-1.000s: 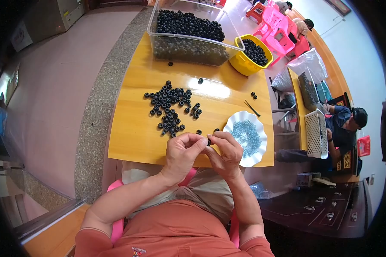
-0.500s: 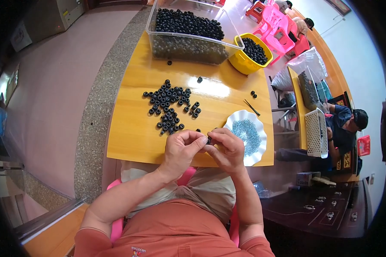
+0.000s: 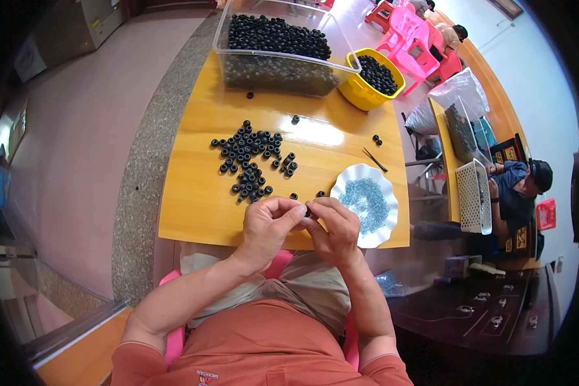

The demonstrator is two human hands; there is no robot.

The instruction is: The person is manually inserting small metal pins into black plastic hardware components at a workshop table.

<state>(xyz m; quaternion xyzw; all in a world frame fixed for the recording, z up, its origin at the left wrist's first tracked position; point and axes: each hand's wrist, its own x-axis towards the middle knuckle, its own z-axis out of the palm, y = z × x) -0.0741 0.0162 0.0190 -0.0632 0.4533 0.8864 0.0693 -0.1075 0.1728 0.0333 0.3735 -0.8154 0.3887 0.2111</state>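
Note:
Just above the table's near edge, my left hand [image 3: 262,230] and my right hand [image 3: 336,230] meet fingertip to fingertip. Both pinch a small black round part [image 3: 307,211], mostly covered by the thumbs and fingers. Left of centre lies a loose spread of similar black hollow parts [image 3: 243,153], their ring-shaped openings visible on many. Beside my right hand stands a white wavy-rimmed plate [image 3: 390,219] with a heap of tiny clear-blue pieces [image 3: 365,201]. Dark thin tweezers [image 3: 376,160] rest beyond the plate.
At the table's far side stand a clear plastic tub [image 3: 276,80] and a yellow basin [image 3: 359,96], both filled with black parts. A few strays lie around the yellow wooden table [image 3: 193,212]. To the right, another person [image 3: 518,186] sits by a white perforated basket [image 3: 475,199].
The view has shifted slightly. Both hands keep pinching the small black part, with the right fingers a little changed in pose. A loose black part beyond the right hand now shows clearly.

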